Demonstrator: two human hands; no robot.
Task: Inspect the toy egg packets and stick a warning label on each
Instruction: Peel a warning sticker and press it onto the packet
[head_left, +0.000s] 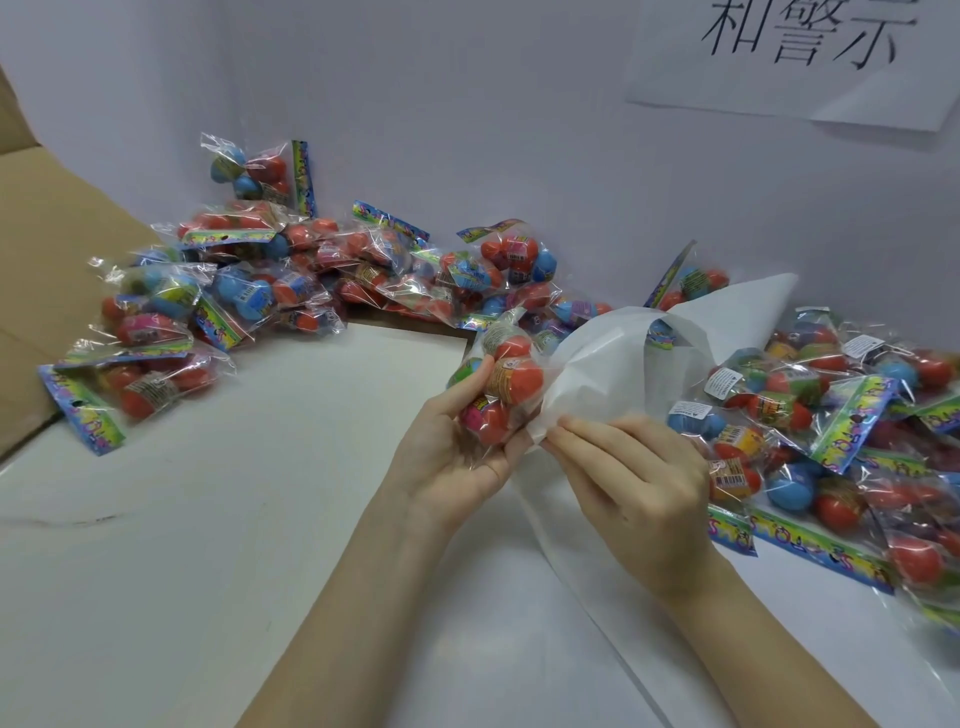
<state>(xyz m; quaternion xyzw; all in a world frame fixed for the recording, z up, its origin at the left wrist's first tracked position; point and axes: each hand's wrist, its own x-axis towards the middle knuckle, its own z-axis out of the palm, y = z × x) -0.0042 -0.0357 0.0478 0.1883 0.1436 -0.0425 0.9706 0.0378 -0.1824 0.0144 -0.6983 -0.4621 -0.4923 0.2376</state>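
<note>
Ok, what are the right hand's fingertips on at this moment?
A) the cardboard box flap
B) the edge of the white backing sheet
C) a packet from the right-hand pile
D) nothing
B: the right hand pinches the edge of the white backing sheet, beside the toy egg packet held in the left hand.

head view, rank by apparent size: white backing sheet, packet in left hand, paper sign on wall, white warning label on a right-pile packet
1. White backing sheet, the largest spread.
2. Paper sign, cropped by the frame and farther off, so its rank against the sheet is unsure.
3. Held packet in the left hand.
4. Warning label, plainly the smallest.
</note>
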